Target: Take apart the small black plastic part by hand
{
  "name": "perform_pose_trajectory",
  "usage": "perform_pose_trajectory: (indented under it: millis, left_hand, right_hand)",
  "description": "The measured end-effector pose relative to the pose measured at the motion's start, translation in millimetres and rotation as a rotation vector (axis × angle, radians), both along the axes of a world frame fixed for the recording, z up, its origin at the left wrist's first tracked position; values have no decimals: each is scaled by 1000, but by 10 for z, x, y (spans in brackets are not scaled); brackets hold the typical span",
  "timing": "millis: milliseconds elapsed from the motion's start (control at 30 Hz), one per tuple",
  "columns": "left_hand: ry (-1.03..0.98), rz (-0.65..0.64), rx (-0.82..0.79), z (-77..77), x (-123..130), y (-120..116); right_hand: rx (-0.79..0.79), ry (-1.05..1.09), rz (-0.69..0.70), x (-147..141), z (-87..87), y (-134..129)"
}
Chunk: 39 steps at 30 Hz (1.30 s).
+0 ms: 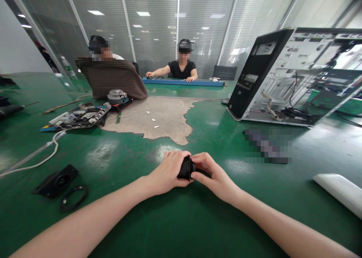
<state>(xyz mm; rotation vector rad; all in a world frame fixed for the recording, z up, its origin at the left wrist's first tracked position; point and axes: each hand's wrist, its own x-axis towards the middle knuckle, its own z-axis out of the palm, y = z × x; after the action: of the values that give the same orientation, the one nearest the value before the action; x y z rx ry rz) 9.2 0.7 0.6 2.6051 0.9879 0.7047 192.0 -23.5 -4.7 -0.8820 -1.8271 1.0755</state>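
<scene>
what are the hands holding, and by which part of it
A small black flanged part: the left hand grips its wider body; the right hand holds its narrower end between thumb and fingers.

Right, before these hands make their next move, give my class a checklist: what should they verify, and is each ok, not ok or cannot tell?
1. Left hand on the black part: ok, gripping its left side.
2. Right hand on the black part: ok, pinching its right side.
3. Black part free of damage: cannot tell, the hands cover much of it.
4. Black ring clear of both hands: ok, it lies beside the black housing.
5. Table clear of other items: not ok, it bears a circuit board and computer case.
</scene>
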Motion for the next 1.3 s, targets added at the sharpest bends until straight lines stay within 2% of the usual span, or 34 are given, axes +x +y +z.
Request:
perform_pose_trajectory:
  millis: [100, 300, 433, 600, 900, 1100, 1300]
  left_hand:
    - [-5, -7, -18, 1, 0, 6]
    - [-13, -5, -12, -2, -4, 7]
    - [-15, -3, -15, 3, -4, -5]
    - [-13, 6, -17, 1, -1, 1]
    - [-28, 5, -36, 21, -4, 1]
    - [-17, 0, -30, 16, 4, 2]
    - [9, -3, -15, 26, -1, 22]
  right_hand:
    - [18, 5, 29, 14, -18, -22]
    - [-76, 25, -22, -32, 15, -28]
    - [-140, -3, -9, -33, 41, -22]
    - [-104, 41, 49, -9, 11, -22]
    - [-165, 3, -4, -27, 55, -17]
    - [-27, -20, 21, 16, 31, -6]
    - [-113, 40, 3, -22, 22, 22]
